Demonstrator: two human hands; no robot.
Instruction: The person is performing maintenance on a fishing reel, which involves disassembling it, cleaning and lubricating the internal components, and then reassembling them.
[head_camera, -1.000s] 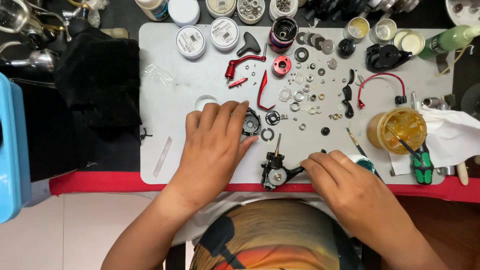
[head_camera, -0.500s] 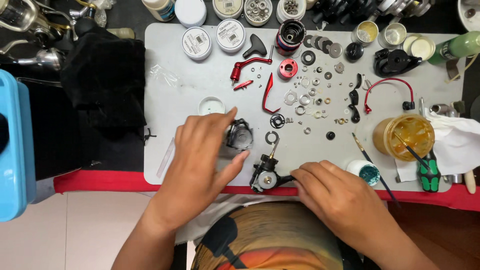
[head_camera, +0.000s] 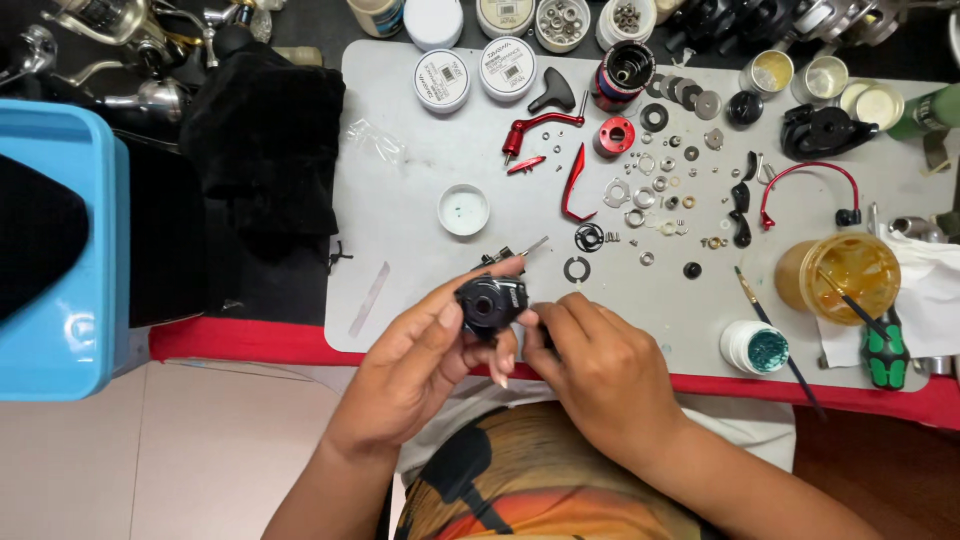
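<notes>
Mat (head_camera: 400, 200), grey, carrying washers (head_camera: 650, 190), red lever (head_camera: 573, 185) and amber jar (head_camera: 838, 272), all sitting loose. Left hand (head_camera: 415, 365) closing around black reel body (head_camera: 490, 303), thumb and fingers gripping its sides, raising it just above mat's near edge. Right hand (head_camera: 590, 365) pinching at body's right side; whatever small part sits between those fingertips staying hidden. Risking, as a judgement: body slipping and scattering washers; small part dropping off table edge onto lap or floor.
</notes>
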